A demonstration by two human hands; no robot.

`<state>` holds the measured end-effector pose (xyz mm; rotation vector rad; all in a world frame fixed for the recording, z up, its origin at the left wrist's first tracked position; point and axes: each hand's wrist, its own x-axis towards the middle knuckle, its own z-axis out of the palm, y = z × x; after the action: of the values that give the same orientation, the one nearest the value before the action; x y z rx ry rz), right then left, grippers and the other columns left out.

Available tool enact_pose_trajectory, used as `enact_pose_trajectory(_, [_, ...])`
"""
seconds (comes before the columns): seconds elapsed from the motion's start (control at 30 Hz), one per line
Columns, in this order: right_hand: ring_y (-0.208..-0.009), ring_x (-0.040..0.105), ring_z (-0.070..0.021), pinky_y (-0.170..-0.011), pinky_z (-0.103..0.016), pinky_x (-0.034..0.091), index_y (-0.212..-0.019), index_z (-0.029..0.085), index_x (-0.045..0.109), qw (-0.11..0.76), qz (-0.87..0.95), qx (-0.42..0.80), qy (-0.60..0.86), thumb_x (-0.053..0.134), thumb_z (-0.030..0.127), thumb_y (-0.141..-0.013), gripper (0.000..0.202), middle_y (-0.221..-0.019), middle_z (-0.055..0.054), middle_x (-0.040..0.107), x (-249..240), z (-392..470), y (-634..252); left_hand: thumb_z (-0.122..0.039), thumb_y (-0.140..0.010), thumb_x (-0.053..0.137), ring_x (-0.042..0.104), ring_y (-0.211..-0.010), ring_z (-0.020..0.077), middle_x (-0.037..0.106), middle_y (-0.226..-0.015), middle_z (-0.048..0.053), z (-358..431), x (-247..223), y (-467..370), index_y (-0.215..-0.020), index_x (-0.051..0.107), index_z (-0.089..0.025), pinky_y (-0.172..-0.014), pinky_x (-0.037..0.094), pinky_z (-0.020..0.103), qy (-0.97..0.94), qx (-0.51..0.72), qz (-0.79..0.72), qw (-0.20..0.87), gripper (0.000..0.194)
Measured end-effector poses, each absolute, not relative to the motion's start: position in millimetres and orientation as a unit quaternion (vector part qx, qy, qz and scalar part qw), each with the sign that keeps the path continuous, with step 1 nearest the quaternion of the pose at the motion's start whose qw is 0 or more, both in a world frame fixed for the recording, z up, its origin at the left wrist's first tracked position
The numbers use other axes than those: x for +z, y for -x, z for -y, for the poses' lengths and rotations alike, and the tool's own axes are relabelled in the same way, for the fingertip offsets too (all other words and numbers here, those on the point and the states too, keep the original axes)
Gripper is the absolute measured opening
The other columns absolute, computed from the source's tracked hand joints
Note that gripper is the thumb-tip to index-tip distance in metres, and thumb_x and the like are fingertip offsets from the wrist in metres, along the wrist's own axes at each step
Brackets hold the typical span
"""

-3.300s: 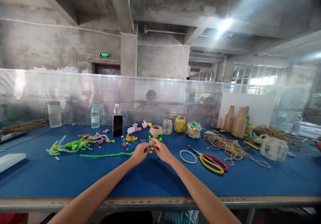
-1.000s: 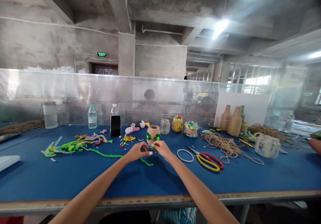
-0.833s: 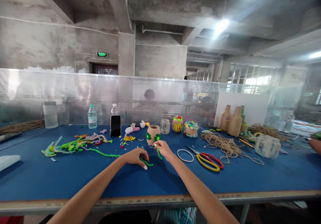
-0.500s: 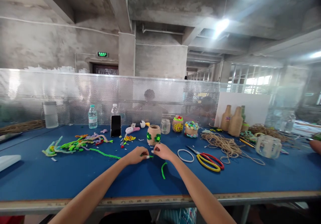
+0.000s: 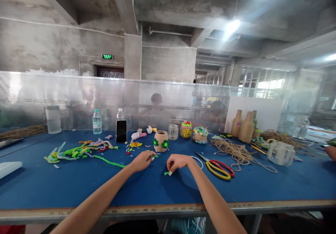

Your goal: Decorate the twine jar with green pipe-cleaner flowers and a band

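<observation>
My left hand (image 5: 144, 160) is closed in a pinch on a green pipe cleaner (image 5: 156, 156), whose short end sticks out past the fingertips. To its right, my right hand (image 5: 177, 162) is low over the table, with thumb and fingers closed on a second short green pipe cleaner (image 5: 166, 173); most of that piece is hidden by the hand. Just beyond both hands stands a twine-wrapped jar (image 5: 161, 146) with dark green decorations on its side. A long green pipe cleaner (image 5: 110, 161) runs from the left toward my left wrist; where it ends is hidden.
Red-and-yellow-handled scissors (image 5: 219, 168) and a white ring (image 5: 201, 161) lie right of my right hand. Farther right are loose twine (image 5: 233, 150) and a glass jar (image 5: 280, 153). A pipe cleaner pile (image 5: 78, 150) and a phone (image 5: 121, 131) are on the left.
My right hand has moved away from my left, toward me and slightly right, and has taken hold of the short green pipe cleaner lying on the table. My left hand has shifted slightly away from me.
</observation>
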<state>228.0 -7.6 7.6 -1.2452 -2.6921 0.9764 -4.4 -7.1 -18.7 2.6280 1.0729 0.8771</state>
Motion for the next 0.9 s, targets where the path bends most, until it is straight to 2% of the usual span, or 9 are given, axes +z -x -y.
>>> enact_pose_trajectory(0.17, [-0.076, 0.060, -0.0141, -0.068, -0.031, 0.052, -0.099, 0.012, 0.058, 0.143, 0.830, 0.305, 0.445, 0.053, 0.030, -0.089, 0.021, -0.092, -0.004, 0.061, 1, 7, -220, -0.017, -0.082, 0.048, 0.057, -0.077, 0.0159, 0.063, -0.085, 0.004, 9, -15, 2, -0.100, 0.062, -0.018, -0.075, 0.044, 0.026, -0.874, 0.330, -0.349, 0.080, 0.023])
enact_pose_trajectory(0.23, [-0.075, 0.060, -0.0139, -0.067, -0.031, 0.052, -0.104, 0.013, 0.056, 0.204, 0.812, 0.308, 0.452, 0.051, 0.031, -0.091, 0.023, -0.093, -0.004, 0.060, 1, 9, -216, -0.020, -0.084, 0.047, 0.056, -0.079, 0.0168, 0.064, -0.085, 0.005, 12, -12, 1, -0.098, 0.064, -0.018, -0.077, 0.043, 0.027, -0.867, 0.351, -0.345, 0.077, 0.022])
enact_pose_trajectory(0.33, [-0.069, 0.060, -0.0123, -0.063, -0.029, 0.052, -0.106, 0.013, 0.055, 0.266, 0.792, 0.323, 0.446, 0.049, 0.032, -0.092, 0.025, -0.089, -0.003, 0.060, 0, 12, -209, -0.020, -0.088, 0.041, 0.055, -0.079, 0.0168, 0.063, -0.085, 0.006, 16, -8, 0, -0.109, 0.061, -0.019, -0.077, 0.042, 0.028, -0.853, 0.382, -0.346, 0.079, 0.030])
enact_pose_trajectory(0.5, [-0.060, 0.058, -0.0099, -0.058, -0.026, 0.050, -0.100, 0.012, 0.058, 0.280, 0.789, 0.370, 0.402, 0.051, 0.031, -0.091, 0.022, -0.077, 0.000, 0.061, -3, 18, -193, -0.019, -0.088, 0.036, 0.053, -0.057, 0.0121, 0.062, -0.076, 0.003, 16, -14, -3, -0.124, 0.051, -0.017, -0.061, 0.044, 0.023, -0.844, 0.384, -0.352, 0.123, 0.039])
enact_pose_trajectory(0.67, [-0.060, 0.057, -0.0097, -0.058, -0.026, 0.050, -0.097, 0.012, 0.057, 0.298, 0.777, 0.393, 0.390, 0.051, 0.030, -0.091, 0.020, -0.077, 0.000, 0.060, -6, 19, -184, -0.017, -0.088, 0.029, 0.050, -0.042, 0.0094, 0.064, -0.073, 0.001, 12, -20, -4, -0.139, 0.024, -0.013, -0.051, 0.044, 0.021, -0.830, 0.382, -0.367, 0.176, 0.052])
enact_pose_trajectory(0.7, [-0.061, 0.057, -0.0098, -0.058, -0.026, 0.050, -0.098, 0.012, 0.057, 0.302, 0.774, 0.396, 0.391, 0.051, 0.030, -0.091, 0.020, -0.079, 0.000, 0.060, -7, 19, -184, -0.018, -0.088, 0.028, 0.050, -0.042, 0.0099, 0.064, -0.073, 0.001, 11, -20, -4, -0.138, 0.026, -0.013, -0.050, 0.044, 0.022, -0.828, 0.381, -0.370, 0.180, 0.050])
enact_pose_trajectory(0.77, [-0.061, 0.057, -0.0098, -0.057, -0.025, 0.050, -0.098, 0.012, 0.057, 0.303, 0.768, 0.406, 0.393, 0.052, 0.030, -0.090, 0.020, -0.080, -0.001, 0.060, -8, 18, -183, -0.021, -0.089, 0.028, 0.049, -0.041, 0.0108, 0.064, -0.070, 0.002, 10, -20, -3, -0.130, 0.041, -0.012, -0.048, 0.043, 0.023, -0.827, 0.377, -0.375, 0.181, 0.044])
enact_pose_trajectory(0.83, [-0.061, 0.057, -0.0096, -0.057, -0.025, 0.050, -0.096, 0.012, 0.057, 0.301, 0.763, 0.417, 0.392, 0.052, 0.029, -0.090, 0.019, -0.079, 0.000, 0.060, -8, 18, -183, -0.025, -0.088, 0.032, 0.050, -0.045, 0.0117, 0.062, -0.068, 0.002, 9, -19, -3, -0.112, 0.059, -0.014, -0.050, 0.042, 0.023, -0.830, 0.375, -0.377, 0.169, 0.037])
enact_pose_trajectory(0.9, [-0.060, 0.057, -0.0094, -0.056, -0.025, 0.049, -0.094, 0.012, 0.058, 0.300, 0.757, 0.431, 0.388, 0.053, 0.029, -0.090, 0.018, -0.077, 0.000, 0.059, -8, 20, -182, -0.028, -0.086, 0.040, 0.053, -0.056, 0.0134, 0.060, -0.070, 0.003, 9, -18, -2, -0.095, 0.067, -0.015, -0.056, 0.042, 0.024, -0.832, 0.379, -0.378, 0.146, 0.031])
